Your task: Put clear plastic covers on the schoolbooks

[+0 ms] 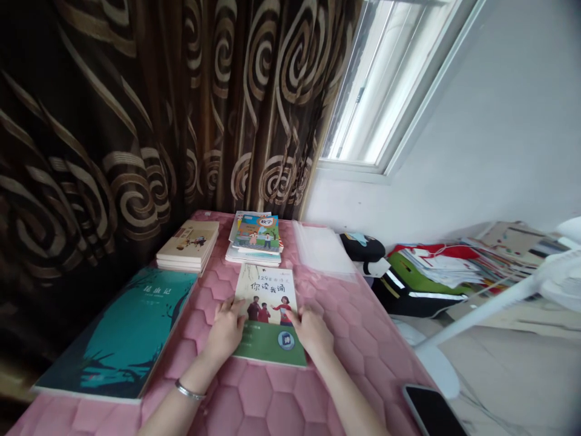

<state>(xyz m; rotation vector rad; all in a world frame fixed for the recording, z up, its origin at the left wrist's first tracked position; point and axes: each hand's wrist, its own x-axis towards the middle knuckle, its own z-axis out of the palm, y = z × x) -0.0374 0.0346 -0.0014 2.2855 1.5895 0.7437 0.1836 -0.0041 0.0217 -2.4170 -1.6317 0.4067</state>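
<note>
A book with a cream and green cover (267, 344) lies flat on a pink quilted cover, its pictured people facing up. My left hand (228, 326) is at the book's left edge, fingers bent, with fingertips on the cover. At the opposite edge, my right hand (312, 330) holds the side of the same book, thumb toward the front. Behind it sits a pile of books topped by a blue mathematics textbook (258, 232). To the left lies a large teal book (131, 327).
A stack of tan books (188, 244) stands at the back left. Clear plastic sleeves (323, 249) lie at the back right, beside a black pouch (361, 246). A phone (433, 410) rests near the right edge. Beyond are a green bag (413, 275) and a white fan (485, 303).
</note>
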